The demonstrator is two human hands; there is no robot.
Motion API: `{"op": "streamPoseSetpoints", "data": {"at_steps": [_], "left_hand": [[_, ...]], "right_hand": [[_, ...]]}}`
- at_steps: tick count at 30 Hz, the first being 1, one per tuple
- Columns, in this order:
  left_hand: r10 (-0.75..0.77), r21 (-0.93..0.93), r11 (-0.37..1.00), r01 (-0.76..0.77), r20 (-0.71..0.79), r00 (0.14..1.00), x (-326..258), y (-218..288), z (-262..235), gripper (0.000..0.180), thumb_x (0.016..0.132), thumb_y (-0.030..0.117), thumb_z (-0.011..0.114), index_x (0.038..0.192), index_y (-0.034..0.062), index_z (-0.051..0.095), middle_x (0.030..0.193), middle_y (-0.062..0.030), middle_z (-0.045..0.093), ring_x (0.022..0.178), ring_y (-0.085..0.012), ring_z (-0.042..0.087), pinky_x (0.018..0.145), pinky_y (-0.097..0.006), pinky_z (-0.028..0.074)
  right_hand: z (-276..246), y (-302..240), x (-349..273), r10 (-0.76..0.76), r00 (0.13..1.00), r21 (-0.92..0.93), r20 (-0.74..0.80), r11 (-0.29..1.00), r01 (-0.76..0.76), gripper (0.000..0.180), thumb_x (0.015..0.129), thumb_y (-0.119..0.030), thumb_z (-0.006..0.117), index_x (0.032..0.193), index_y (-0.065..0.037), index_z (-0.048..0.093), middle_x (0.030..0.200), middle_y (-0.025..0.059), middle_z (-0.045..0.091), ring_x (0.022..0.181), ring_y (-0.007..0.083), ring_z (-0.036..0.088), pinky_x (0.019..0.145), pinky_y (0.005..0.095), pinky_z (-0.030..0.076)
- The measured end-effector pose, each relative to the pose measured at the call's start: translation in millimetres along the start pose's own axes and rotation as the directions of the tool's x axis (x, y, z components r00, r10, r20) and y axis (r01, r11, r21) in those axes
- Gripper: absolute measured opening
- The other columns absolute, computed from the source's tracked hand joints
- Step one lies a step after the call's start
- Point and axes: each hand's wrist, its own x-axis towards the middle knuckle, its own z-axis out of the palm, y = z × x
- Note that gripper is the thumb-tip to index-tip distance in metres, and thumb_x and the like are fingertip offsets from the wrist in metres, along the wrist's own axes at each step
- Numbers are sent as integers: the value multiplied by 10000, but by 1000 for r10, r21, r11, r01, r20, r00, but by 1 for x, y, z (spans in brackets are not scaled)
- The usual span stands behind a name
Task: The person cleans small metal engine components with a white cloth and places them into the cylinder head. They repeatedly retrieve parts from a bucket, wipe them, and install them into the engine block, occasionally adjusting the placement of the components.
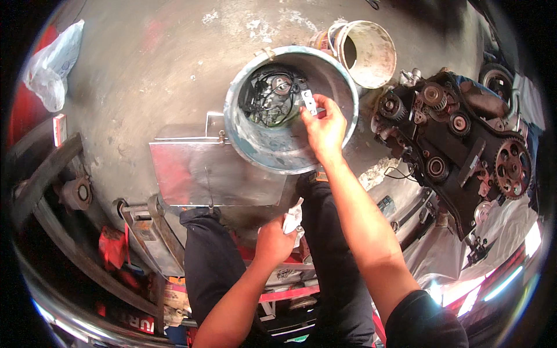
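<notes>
My right hand (326,127) reaches over a round blue-grey tub (267,152) and pinches a small flat metal plate with holes (308,101) between thumb and fingers. Below it, at the tub's bottom, lies a heap of dark metal parts with black cables (271,95). My left hand (274,243) is closed around a crumpled white cloth or paper (293,217), low between my knees and apart from the tub.
A dirty white bucket (377,55) lies tipped behind the tub. An engine with pulleys and gears (447,139) stands at right. A flat metal panel (214,174) is left of the tub, near a steel frame (152,232). A plastic bag (55,64) hangs far left.
</notes>
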Motion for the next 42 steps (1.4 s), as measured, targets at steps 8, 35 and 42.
{"op": "streamPoseSetpoints", "data": {"at_steps": [8,35,42], "left_hand": [[-29,60,998,27,26,999,9,9,4,256,838,158,688,1069,48,703,966,-249,709,948,-444,679,816,-511,540],[89,-784,520,-339,-344,935,-49,209,-47,242,992,10,535,1189,-34,667,1033,-128,735,925,-224,726,820,-339,588],[324,-315,879,-358,-157,933,-153,263,-31,257,937,78,722,1185,15,700,1009,-8,703,899,-88,622,784,-257,494]], "right_hand": [[-37,-14,-29,-34,999,151,-27,988,37,328,781,-87,837,1078,5,733,895,46,650,636,82,556,616,256,491],[-255,-143,-140,-265,944,510,196,850,133,357,813,65,783,1158,-11,733,1132,114,719,900,173,693,728,299,556],[-313,-162,-140,-105,915,537,391,833,-134,319,833,24,807,1143,2,735,1089,74,733,938,131,655,813,286,525]]}}
